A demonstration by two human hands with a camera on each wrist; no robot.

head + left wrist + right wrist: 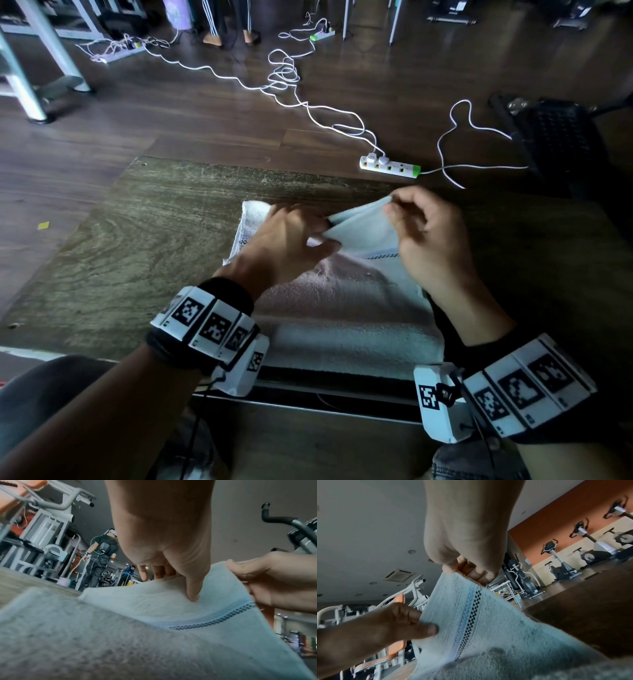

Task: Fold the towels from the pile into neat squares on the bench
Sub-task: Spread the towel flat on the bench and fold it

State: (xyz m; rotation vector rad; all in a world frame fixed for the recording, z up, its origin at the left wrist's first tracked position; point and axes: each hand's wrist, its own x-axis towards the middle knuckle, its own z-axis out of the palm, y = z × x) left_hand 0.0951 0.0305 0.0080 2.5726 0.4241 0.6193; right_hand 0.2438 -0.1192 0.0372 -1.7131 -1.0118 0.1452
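Progress is partial: you hold one end of the pale blue terry towel with the checkered woven band [359, 236] raised off the dark wooden bench [144, 240]. Your right hand [431, 236] pinches the far corner; your left hand [287, 240] pinches the same edge beside it. Below both grips the towel lies flat, apparently on other towels. No finished square is visible; folding remains.

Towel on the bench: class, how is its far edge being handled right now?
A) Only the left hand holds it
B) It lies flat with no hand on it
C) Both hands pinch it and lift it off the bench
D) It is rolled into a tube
C: the left hand and right hand each pinch the towel edge, raised off the bench.
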